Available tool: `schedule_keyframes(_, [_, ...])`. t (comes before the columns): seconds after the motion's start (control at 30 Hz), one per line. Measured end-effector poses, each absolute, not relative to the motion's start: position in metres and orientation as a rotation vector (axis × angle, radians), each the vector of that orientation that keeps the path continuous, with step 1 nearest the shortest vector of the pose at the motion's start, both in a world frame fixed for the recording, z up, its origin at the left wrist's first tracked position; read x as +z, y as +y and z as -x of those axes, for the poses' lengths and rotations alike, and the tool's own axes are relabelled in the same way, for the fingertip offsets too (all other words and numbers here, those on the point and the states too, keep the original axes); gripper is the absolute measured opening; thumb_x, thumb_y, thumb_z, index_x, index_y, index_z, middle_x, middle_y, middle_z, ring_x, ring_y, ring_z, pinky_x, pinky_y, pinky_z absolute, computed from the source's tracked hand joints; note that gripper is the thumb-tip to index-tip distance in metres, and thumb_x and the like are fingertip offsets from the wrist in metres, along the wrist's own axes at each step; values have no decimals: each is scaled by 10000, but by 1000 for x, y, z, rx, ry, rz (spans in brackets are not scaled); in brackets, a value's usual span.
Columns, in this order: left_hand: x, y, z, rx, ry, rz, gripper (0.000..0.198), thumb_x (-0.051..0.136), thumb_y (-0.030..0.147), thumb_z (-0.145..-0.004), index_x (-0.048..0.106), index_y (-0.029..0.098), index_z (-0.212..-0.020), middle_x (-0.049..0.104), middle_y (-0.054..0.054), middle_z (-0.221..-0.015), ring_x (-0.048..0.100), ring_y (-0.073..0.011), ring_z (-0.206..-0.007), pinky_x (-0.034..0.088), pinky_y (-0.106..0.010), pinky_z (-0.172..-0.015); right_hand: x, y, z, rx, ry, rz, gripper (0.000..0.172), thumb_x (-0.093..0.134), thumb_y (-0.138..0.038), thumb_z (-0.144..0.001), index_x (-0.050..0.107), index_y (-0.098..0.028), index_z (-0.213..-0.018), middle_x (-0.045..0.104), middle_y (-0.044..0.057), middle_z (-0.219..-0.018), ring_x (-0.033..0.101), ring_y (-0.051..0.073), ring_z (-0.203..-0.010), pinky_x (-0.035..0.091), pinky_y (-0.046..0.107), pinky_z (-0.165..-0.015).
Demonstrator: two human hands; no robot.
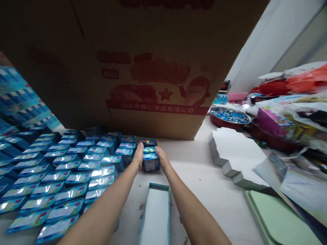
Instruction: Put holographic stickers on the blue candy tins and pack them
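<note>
My left hand (pixel 138 153) and my right hand (pixel 161 156) press from both sides on a short row of small blue boxes (pixel 151 165) standing on the table. Their tops are shiny with coloured print. The fingers of both hands curl around the far side and are partly hidden. A thin bracelet circles the left wrist. Between my forearms, nearer to me, lies a long, shallow open tray (pixel 156 216) with a blue rim and a white inside. Just left of my left hand stand more of the same blue boxes (pixel 124 151).
Many rows of blue boxes (pixel 56 177) cover the table's left side. A big cardboard carton (pixel 153 122) with red print rises behind. At right are flat white cardboard pieces (pixel 237 153), a red basin (pixel 219 121) of small blue items, a pale green lid-like object (pixel 281 217) and assorted bags (pixel 304 83).
</note>
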State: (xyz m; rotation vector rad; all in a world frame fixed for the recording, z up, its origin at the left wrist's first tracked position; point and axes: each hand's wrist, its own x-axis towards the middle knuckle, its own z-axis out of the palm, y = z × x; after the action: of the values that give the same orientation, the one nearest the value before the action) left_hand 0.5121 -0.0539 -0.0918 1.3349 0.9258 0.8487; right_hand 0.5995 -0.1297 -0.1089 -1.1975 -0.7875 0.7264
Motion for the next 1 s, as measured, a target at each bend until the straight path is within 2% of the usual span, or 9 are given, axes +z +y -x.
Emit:
schedule_keyframes(0.07, [-93, -61, -517, 832, 866, -1105, 560, 267, 548, -813, 401, 178, -1212, 528, -98, -1183, 517, -214, -1061, 429, -379, -866, -106, -128, -597, 713, -737, 1152, 598, 360, -529, -793, 321, -197, -1289, 523, 35, -1182, 440, 188, -1128, 353, 375, -935])
schedule_keyframes(0.17, [-87, -80, -517, 851, 835, -910, 545, 301, 551, -804, 444, 181, -1177, 599, -90, -1064, 597, -195, -912, 474, -369, -787, -95, -136, -589, 638, -637, 1155, 570, 305, -535, -807, 371, -189, -1255, 538, 32, -1159, 472, 172, -1085, 372, 344, -917])
schedule_keyframes(0.3, [-60, -120, -500, 958, 803, -924, 486, 360, 512, -801, 476, 190, -1145, 607, -67, -1038, 594, -173, -897, 471, -338, -785, -71, -178, -565, 564, -563, 1129, 514, 288, -511, -818, 429, -210, -1210, 550, 12, -1136, 473, 158, -1077, 367, 332, -922])
schedule_keyframes(0.47, [-19, -185, -454, 883, 746, -1149, 425, 452, 479, -762, 568, 157, -1013, 619, -65, -1003, 574, -181, -910, 461, -286, -776, -60, -254, -505, 464, -398, 1037, 464, 239, -458, -851, 339, -270, -1263, 464, -10, -1239, 437, 153, -1126, 376, 339, -925])
schedule_keyframes(0.6, [-26, -217, -433, 809, 754, -1143, 414, 467, 460, -751, 565, 144, -1000, 628, -71, -957, 585, -180, -861, 462, -283, -750, -75, -288, -476, 484, -310, 990, 467, 211, -451, -863, 305, -261, -1280, 446, 6, -1256, 424, 166, -1143, 374, 355, -930])
schedule_keyframes(0.73, [-61, -219, -432, 798, 747, -1101, 435, 469, 458, -747, 546, 133, -1026, 616, -82, -1000, 577, -188, -903, 443, -306, -798, -93, -293, -476, 483, -328, 1059, 478, 236, -457, -860, 322, -226, -1270, 435, 32, -1266, 438, 177, -1128, 368, 369, -931])
schedule_keyframes(0.83, [-80, -209, -434, 798, 747, -1146, 485, 462, 490, -743, 527, 129, -1060, 596, -97, -1065, 558, -206, -967, 422, -329, -845, -99, -298, -483, 428, -457, 1252, 489, 285, -459, -853, 349, -199, -1262, 412, 46, -1286, 388, 184, -1167, 313, 370, -971])
schedule_keyframes(0.93, [-87, -199, -431, 796, 790, -1231, 531, 427, 530, -751, 524, 136, -1095, 514, -109, -1204, 462, -213, -1116, 357, -319, -931, -91, -311, -494, 355, -618, 1521, 520, 299, -477, -843, 349, -186, -1272, 393, 76, -1297, 348, 205, -1194, 279, 393, -988])
schedule_keyframes(1.0, [-90, -198, -421, 790, 833, -1241, 545, 378, 525, -780, 468, 157, -1172, 427, -98, -1293, 378, -194, -1194, 311, -305, -969, -79, -320, -500, 237, -781, 1707, 557, 313, -493, -832, 298, -195, -1302, 325, 85, -1342, 276, 222, -1237, 235, 429, -1004])
